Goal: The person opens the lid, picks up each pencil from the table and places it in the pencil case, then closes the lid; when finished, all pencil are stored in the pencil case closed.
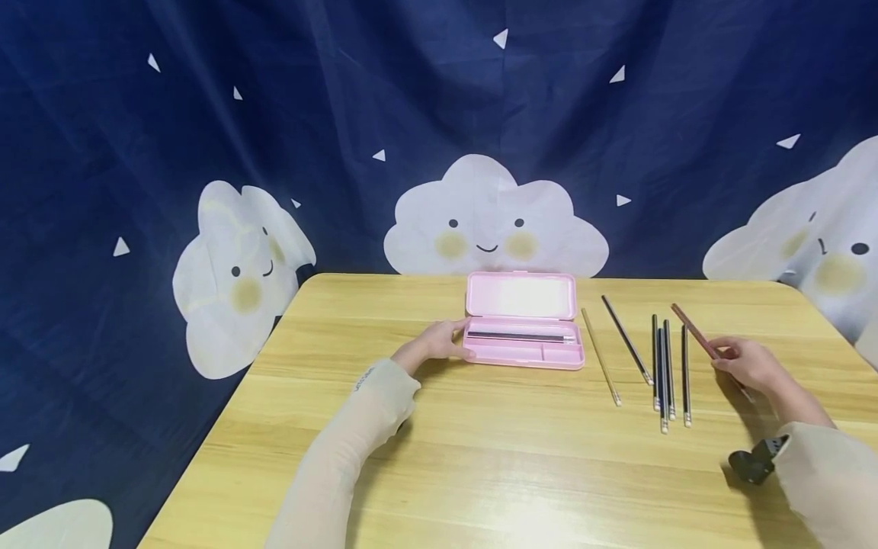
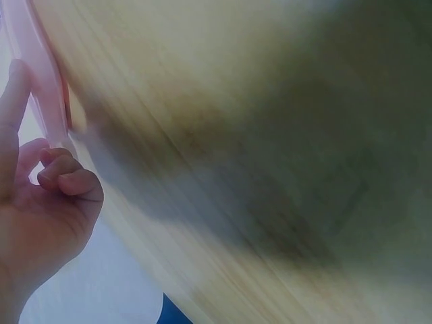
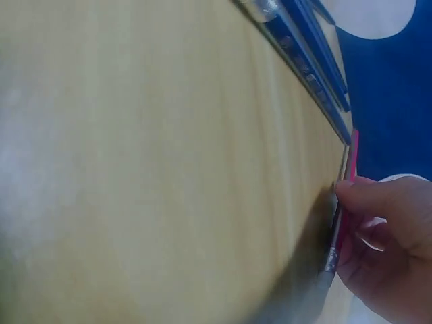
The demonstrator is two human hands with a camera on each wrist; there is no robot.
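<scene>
A pink pencil case (image 1: 524, 363) lies unfolded near the table's far edge, its lid tipped back. In its long rear compartment is a dark pencil (image 1: 514, 335); two front compartments face me. My left hand (image 1: 442, 341) holds the case's left end, thumb by the front corner and fingers near the hinge. Over at the right, my right hand (image 1: 751, 362) pinches a reddish pencil (image 1: 694, 329) between thumb and fingers. That pencil slants, eraser end toward me, close over the table. In the right wrist view, its silvery ferrule (image 3: 331, 260) shows below the thumb.
Several dark pencils (image 1: 684, 374) lie between case and right hand, erasers toward me. One dark pencil (image 1: 626, 335) slants apart from them, and a natural-wood pencil (image 1: 600, 354) lies beside the case. A dark blue curtain (image 1: 343, 114) hangs behind the wooden table (image 1: 480, 457).
</scene>
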